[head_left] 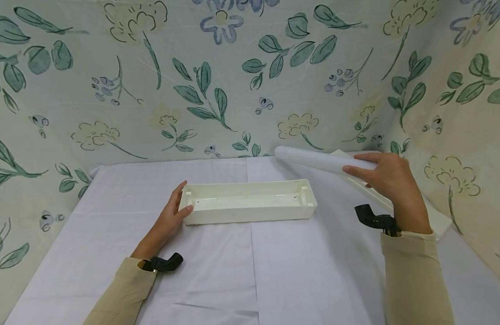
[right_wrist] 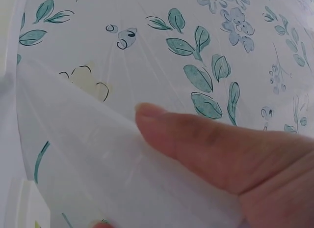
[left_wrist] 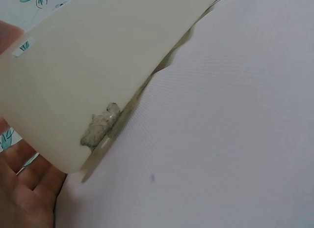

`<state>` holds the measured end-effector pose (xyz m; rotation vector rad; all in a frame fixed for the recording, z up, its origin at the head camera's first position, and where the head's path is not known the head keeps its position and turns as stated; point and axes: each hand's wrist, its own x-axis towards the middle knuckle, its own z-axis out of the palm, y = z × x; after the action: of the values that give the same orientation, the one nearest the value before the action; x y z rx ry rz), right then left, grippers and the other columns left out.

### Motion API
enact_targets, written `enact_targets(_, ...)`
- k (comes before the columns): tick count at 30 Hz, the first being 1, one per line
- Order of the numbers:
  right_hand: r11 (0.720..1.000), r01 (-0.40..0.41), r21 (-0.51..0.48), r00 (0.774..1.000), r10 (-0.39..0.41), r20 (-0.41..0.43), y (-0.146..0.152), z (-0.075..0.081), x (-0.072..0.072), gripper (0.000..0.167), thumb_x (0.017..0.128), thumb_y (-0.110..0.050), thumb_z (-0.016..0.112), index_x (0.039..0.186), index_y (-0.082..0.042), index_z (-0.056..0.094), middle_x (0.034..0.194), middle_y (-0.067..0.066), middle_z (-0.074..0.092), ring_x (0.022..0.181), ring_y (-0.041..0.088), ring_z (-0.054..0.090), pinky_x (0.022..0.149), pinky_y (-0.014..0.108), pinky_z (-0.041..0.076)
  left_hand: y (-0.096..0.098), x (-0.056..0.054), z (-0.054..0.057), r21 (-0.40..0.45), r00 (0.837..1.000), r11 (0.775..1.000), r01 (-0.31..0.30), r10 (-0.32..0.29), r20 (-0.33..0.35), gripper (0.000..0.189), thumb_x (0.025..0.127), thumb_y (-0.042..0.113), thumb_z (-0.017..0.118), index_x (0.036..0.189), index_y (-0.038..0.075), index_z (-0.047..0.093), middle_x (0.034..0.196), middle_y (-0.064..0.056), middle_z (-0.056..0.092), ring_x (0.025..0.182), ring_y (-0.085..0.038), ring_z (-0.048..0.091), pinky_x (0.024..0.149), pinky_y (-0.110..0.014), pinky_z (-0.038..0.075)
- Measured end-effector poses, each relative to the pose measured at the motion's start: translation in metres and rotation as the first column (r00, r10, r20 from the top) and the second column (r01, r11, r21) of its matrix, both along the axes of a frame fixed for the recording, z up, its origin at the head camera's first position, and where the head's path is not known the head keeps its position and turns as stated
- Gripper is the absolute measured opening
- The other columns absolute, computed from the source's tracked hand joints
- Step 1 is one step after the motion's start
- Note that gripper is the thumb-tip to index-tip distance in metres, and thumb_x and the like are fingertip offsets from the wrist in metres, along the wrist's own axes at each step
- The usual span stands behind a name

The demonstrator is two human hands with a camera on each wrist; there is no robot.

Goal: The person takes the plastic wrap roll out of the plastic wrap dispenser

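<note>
A long, open-topped white plastic box (head_left: 250, 214) lies lengthwise on the cloth. My left hand (head_left: 168, 223) grips its left end, thumb on the near corner and fingers round the far side. In the left wrist view the box wall (left_wrist: 108, 61) carries a grey, crumpled-looking patch (left_wrist: 100, 127) near its lower edge. Beyond the box's right end, my right hand (head_left: 392, 180) holds a translucent white roll of plastic wrap (head_left: 311, 159), its free end pointing left. The right wrist view has the thumb (right_wrist: 196, 144) lying along the roll (right_wrist: 93, 134).
A long white plastic piece (head_left: 438, 221), like a lid, lies slantwise at the right, partly hidden behind the right hand and the roll. White cloth (head_left: 209, 271) covers the table. Flower-printed fabric (head_left: 242, 104) hangs behind and at both sides.
</note>
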<state>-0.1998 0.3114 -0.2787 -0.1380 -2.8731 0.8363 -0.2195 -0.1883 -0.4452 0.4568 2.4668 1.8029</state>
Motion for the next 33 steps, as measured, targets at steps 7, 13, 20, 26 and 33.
enact_targets(7, 1.0, 0.014, 0.025, 1.0, -0.014, 0.004, 0.003, 0.001, 0.001, 0.08, 0.078, -0.058, 0.072, 0.134, -0.003, 0.057, 0.127, 0.029, 0.051, 0.076, 0.032, 0.065, 0.054, 0.032, 0.048, 0.001, 0.002, 0.003, -0.001, 1.0, 1.0, 0.001, -0.001, 0.013, 0.075, 0.099, 0.017, 0.052, 0.156, 0.026, 0.005, 0.161, -0.011, 0.002, 0.147, -0.029, 0.001, 0.114, -0.055, 0.008)
enact_targets(13, 0.999, 0.024, 0.028, 1.0, -0.024, -0.004, 0.006, 0.0, 0.003, 0.08, 0.078, -0.058, 0.072, 0.135, -0.003, 0.056, 0.126, 0.03, 0.051, 0.08, 0.036, 0.063, 0.055, 0.033, 0.05, 0.001, 0.0, -0.001, 0.005, 1.0, 1.0, -0.005, 0.005, 0.011, 0.074, 0.099, 0.018, 0.052, 0.156, 0.028, 0.006, 0.161, -0.01, 0.004, 0.147, -0.028, 0.002, 0.114, -0.054, 0.008)
enact_targets(20, 0.998, 0.049, 0.026, 0.999, -0.049, 0.003, 0.008, 0.001, 0.003, 0.079, 0.079, -0.056, 0.072, 0.135, -0.004, 0.055, 0.128, 0.031, 0.05, 0.08, 0.037, 0.063, 0.055, 0.034, 0.05, 0.0, 0.0, -0.002, 0.002, 1.0, 1.0, -0.007, 0.007, 0.007, 0.073, 0.099, 0.02, 0.051, 0.156, 0.028, 0.006, 0.161, -0.011, 0.005, 0.147, -0.029, 0.002, 0.114, -0.055, 0.008)
enact_targets(26, 0.998, 0.067, 0.015, 0.998, -0.067, 0.015, 0.011, 0.001, 0.004, 0.081, 0.078, -0.058, 0.072, 0.136, -0.005, 0.054, 0.125, 0.03, 0.052, 0.08, 0.036, 0.061, 0.054, 0.032, 0.048, 0.001, 0.0, -0.001, -0.006, 1.0, 1.0, -0.013, 0.013, 0.011, 0.073, 0.099, 0.022, 0.052, 0.155, 0.031, 0.006, 0.161, -0.009, 0.004, 0.147, -0.028, 0.002, 0.114, -0.054, 0.008)
enact_targets(33, 0.997, 0.076, 0.013, 0.996, -0.076, 0.034, 0.015, 0.002, 0.006, 0.081, 0.079, -0.059, 0.07, 0.137, -0.005, 0.054, 0.13, 0.032, 0.049, 0.085, 0.039, 0.059, 0.055, 0.032, 0.048, 0.001, 0.002, -0.002, -0.009, 1.0, 1.0, -0.015, 0.015, 0.005, 0.073, 0.099, 0.021, 0.052, 0.156, 0.029, 0.006, 0.161, -0.01, 0.003, 0.147, -0.03, 0.001, 0.114, -0.056, 0.007)
